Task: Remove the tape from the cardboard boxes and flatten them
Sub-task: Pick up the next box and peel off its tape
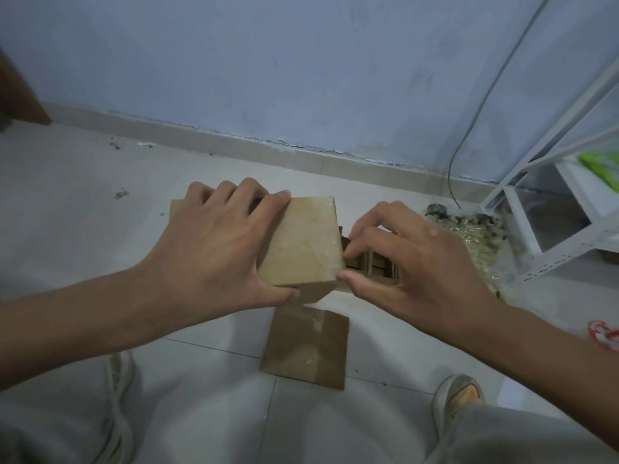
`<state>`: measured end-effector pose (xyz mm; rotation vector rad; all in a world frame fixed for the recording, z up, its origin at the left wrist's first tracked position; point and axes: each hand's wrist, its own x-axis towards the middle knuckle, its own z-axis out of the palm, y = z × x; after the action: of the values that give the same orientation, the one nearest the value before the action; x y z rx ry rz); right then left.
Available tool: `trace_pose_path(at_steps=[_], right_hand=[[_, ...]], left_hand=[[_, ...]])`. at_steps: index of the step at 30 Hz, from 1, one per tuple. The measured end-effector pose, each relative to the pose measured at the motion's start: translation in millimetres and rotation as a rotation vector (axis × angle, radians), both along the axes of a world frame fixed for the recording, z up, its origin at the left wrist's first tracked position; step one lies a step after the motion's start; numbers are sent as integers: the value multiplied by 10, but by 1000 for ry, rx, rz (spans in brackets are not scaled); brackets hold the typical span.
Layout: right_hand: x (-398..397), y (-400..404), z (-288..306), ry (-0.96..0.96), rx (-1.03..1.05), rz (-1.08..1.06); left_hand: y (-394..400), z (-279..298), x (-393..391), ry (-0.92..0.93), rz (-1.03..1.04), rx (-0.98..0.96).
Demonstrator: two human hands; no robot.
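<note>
While left hand (214,249) grips the box (301,242), right hand (412,259) apparently pinches its edge.

A pale blue painted wall (301,61) is seen filling the upper half, with paint flaking along its bottom edge. A beige skirting strip (234,135) is being run along the base of it. The floor (67,212) is being covered by light grey-white tiles with thin dark grout lines; small dirt specks (120,194) are lying on it at left. A brown wooden edge (20,95) is showing at far left. A white metal shelving frame (552,209) is standing at right, with a thin grey cable (475,112) hanging down the wall beside it. Lighting is looking dim and even.
</note>
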<state>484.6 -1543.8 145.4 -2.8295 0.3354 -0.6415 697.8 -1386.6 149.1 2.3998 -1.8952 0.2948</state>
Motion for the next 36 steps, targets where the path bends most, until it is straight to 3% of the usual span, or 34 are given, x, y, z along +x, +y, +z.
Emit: trace_pose_path(at_steps=[15,19,22,25,27,31,36], right_hand=[[351,164,-19,342,-513,-116],[401,51,-43,203,-275,-204],[360,-36,-11,24,313,-282],[331,9,-22,-38,588,-253],[315,15,-63,14,538,-223],[303,-61,-100,201,185,-190],[281,-97,-166,290,104,-64]], left_hand=[[-183,-65,79,-43,63,81],[-205,-76,87,-3,75,70],[-208,-58,109,36,96,61],[-197,-31,128,-9,91,53],[-189,-26,131,-35,77,47],[-163,-51,98,-55,45,32],[-134,-119,92,-98,10,59]])
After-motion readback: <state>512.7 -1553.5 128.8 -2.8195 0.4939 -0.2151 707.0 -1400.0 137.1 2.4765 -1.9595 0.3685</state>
